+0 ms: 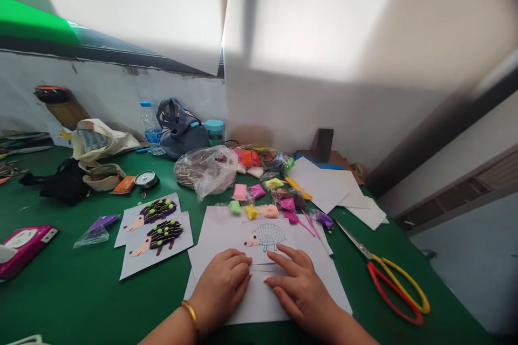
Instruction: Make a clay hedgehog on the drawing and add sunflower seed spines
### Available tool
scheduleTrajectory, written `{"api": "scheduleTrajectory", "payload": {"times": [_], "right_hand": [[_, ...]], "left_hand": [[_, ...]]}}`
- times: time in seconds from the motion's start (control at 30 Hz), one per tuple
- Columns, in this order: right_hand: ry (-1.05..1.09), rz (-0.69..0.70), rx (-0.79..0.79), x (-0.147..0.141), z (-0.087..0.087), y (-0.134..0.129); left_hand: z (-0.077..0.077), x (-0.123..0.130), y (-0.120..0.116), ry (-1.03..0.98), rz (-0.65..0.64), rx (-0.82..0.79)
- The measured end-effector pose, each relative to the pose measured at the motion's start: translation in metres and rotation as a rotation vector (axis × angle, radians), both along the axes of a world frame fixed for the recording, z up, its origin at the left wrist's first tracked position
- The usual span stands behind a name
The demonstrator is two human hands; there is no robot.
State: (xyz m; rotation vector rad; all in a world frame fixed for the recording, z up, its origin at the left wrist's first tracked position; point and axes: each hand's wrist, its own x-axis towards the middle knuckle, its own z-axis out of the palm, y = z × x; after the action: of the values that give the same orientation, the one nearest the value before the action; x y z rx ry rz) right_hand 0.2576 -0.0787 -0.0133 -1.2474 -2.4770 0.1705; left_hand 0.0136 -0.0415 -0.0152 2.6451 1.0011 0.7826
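A small white card with a hedgehog drawing (269, 234) lies on larger white sheets (220, 226); its body is outlined in blue and its face filled in pink. At the card's lower left corner rests my left hand (222, 283), fingers curled together and tips down; anything under them is hidden. My right hand (301, 285) is open, with spread fingers touching the card's lower right part. Packets of coloured clay, including yellow (251, 211), peach (270, 211) and green (234, 207), sit just beyond the card. Pink tool sticks (306, 225) lie to its right.
Two cards with finished clay hedgehogs (164, 234) overlap on the left, beside a purple clay packet (99, 226). Large red-and-yellow scissors (388, 275) lie at right. Behind are a plastic bag (208, 170), a water bottle (151, 129), a blue bag (182, 129) and loose paper (319, 186).
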Motion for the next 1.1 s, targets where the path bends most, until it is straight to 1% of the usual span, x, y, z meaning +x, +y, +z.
{"api": "scheduleTrajectory", "payload": {"times": [0.17, 0.3, 0.43, 0.57, 0.67, 0.8, 0.9, 1.0, 1.1], "right_hand": [[-0.017, -0.022, -0.014, 0.0, 0.0003, -0.0002], [-0.003, 0.006, -0.008, -0.001, 0.0015, 0.0005], [-0.01, -0.008, -0.02, -0.0012, 0.0019, 0.0008], [0.0, 0.032, -0.027, -0.0015, 0.0014, 0.0011], [-0.005, 0.025, -0.026, -0.0023, 0.001, 0.0013], [0.047, 0.04, 0.009, -0.0025, 0.0013, 0.0007], [0.07, 0.02, 0.019, -0.0019, 0.0011, 0.0003], [0.026, 0.004, -0.007, -0.0019, 0.0001, 0.0007], [-0.03, 0.039, -0.022, -0.003, -0.0007, 0.0006]], "left_hand": [[0.0024, 0.0003, 0.0003, -0.01, -0.004, 0.013], [0.0023, 0.0001, -0.0001, -0.012, -0.002, 0.01], [0.0019, 0.0003, 0.0003, -0.015, -0.002, 0.008], [0.003, 0.0007, 0.0004, -0.025, -0.002, 0.011], [0.0029, 0.0005, 0.0001, -0.018, 0.0, 0.007], [0.0016, -0.0002, 0.0003, -0.012, -0.003, 0.003], [0.0019, 0.0, 0.0002, -0.017, -0.001, 0.0], [0.0041, 0.0009, -0.0003, -0.027, 0.0, 0.004], [0.0064, 0.0016, -0.0005, -0.034, -0.002, 0.007]]}}
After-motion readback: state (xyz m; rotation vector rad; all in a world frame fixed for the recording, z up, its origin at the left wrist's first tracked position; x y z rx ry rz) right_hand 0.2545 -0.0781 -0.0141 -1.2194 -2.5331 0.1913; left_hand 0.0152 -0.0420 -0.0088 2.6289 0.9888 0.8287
